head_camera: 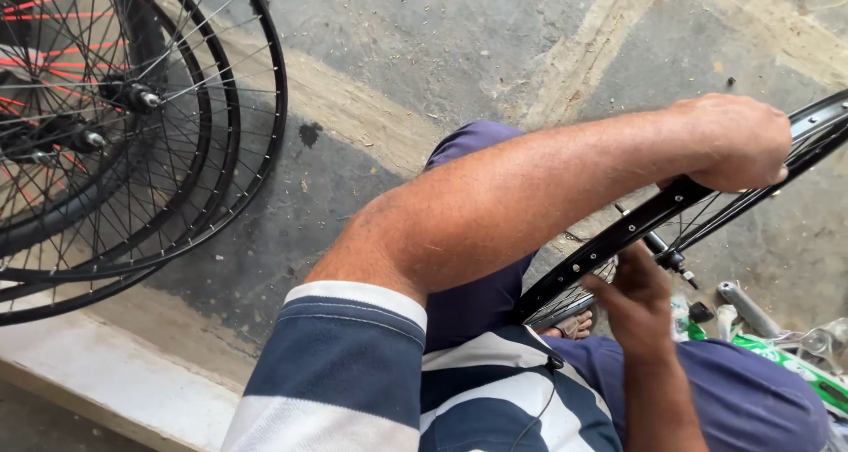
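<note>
The bicycle wheel rim (618, 235) is black with a row of spoke holes, and it runs slantwise from beside the person's knee up to the right edge of the view, held upright above the concrete floor (424, 37).

Far left, well apart from it, a stack of spoked wheels (132, 125) lies flat on the floor by a pale raised kerb (97, 372); the topmost are black, and one underneath shows red spokes. A dark stain marks the floor just beside the stack.

In the middle, the person's striped blue-and-white sleeve (344, 364) and bare forearm cross the view, above purple trousers (477, 302).

The left hand (738, 143) sits on top of the rim near the right edge, fingers curled together over it and gripping it. Lower down, the right hand (638, 302) reaches up to the inner side of the rim by the spokes; its fingers are bunched together, but whether they pinch anything I cannot tell. The hub axle (669, 256) sits just beside that hand.

A sandalled foot (572, 326) shows beneath the rim. At the bottom right, some green and silvery parts (777, 341) lie on the floor.
</note>
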Motion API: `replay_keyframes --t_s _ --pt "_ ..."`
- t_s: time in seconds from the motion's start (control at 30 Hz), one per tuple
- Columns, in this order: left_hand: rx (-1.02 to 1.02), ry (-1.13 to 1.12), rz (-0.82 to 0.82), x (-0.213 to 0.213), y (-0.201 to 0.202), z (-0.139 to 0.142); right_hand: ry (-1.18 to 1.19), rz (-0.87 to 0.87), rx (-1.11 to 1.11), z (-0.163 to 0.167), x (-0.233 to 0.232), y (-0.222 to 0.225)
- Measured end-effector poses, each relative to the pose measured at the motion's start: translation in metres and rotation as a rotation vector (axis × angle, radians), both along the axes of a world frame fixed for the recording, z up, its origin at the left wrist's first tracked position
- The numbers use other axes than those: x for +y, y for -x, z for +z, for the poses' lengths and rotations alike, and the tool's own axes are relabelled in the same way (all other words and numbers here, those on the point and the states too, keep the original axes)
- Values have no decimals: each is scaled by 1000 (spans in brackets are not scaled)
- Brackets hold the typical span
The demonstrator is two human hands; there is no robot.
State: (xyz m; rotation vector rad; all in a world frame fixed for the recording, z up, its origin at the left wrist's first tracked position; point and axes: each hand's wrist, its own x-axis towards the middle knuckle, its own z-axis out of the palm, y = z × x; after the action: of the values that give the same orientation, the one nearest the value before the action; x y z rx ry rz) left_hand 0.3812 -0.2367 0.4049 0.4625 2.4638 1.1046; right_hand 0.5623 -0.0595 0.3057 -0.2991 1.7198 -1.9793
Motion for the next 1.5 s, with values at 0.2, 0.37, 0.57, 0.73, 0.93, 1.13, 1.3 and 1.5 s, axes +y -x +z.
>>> replay_keyframes --t_s 0.2,0.37,0.57,0.73,0.93,1.13,1.3,1.5 --pt "-75 -4 25 -2 -2 2 -32 -45 86 2 -5 7" --pt "-27 47 -17 0 -1 0 -7 5 -30 1 -7 2" --pt "33 92 -72 6 1 -4 185 20 -24 13 5 6" --pt "24 67 -43 6 1 -7 41 -26 82 3 -4 4" --pt "32 64 -47 7 3 -9 -4 -33 194 -1 -4 3" --pt "-35 35 -11 3 3 -6 -164 -123 619 -3 -18 -11" --pt "-76 -20 142 -11 11 -7 -489 -192 886 11 -41 -13" --pt "3 204 62 -43 6 -13 -340 -5 840 29 -46 6"
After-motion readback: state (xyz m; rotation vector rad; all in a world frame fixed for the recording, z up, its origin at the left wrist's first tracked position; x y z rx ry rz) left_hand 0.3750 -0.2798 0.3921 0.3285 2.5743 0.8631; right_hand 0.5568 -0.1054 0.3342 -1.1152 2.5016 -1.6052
